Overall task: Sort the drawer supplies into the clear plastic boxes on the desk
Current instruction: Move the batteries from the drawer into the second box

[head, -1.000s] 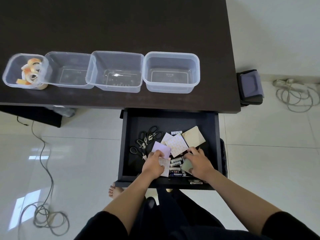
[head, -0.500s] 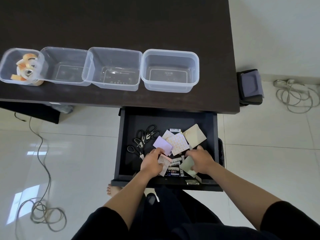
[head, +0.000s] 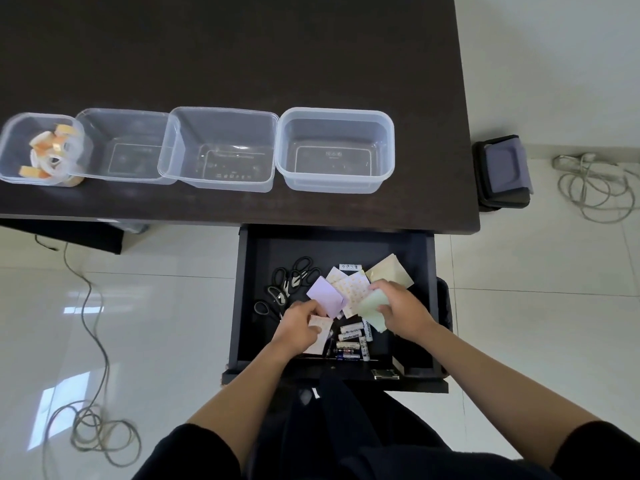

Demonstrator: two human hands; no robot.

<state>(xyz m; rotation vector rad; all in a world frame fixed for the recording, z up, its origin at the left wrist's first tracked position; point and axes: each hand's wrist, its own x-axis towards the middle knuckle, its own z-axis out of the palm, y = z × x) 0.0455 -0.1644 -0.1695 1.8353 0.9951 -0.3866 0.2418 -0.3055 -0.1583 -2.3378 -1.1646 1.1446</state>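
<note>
The open black drawer (head: 242,306) under the desk holds scissors (head: 294,277), several sticky-note pads and batteries (head: 351,336). My left hand (head: 299,327) grips a pale pink patterned pad (head: 320,336) and touches the purple pad (head: 327,296). My right hand (head: 401,311) pinches a light green pad (head: 372,308), lifted over the batteries. A dotted pad (head: 353,287) and a tan pad (head: 389,271) lie behind. Four clear boxes line the desk: the leftmost (head: 10,147) holds tape rolls (head: 52,154), the other three (head: 121,147), (head: 221,147), (head: 336,147) hold nothing.
The dark desk (head: 242,57) ends at its right edge above a black bin (head: 504,171). Loose cables lie on the white tile floor at right (head: 595,185) and lower left (head: 93,427). My dark-clothed legs sit below the drawer front.
My right hand has lifted the green pad up and back toward the dotted pad. My left hand has closed on the pink pad and shifted slightly. The view has tilted a little.
</note>
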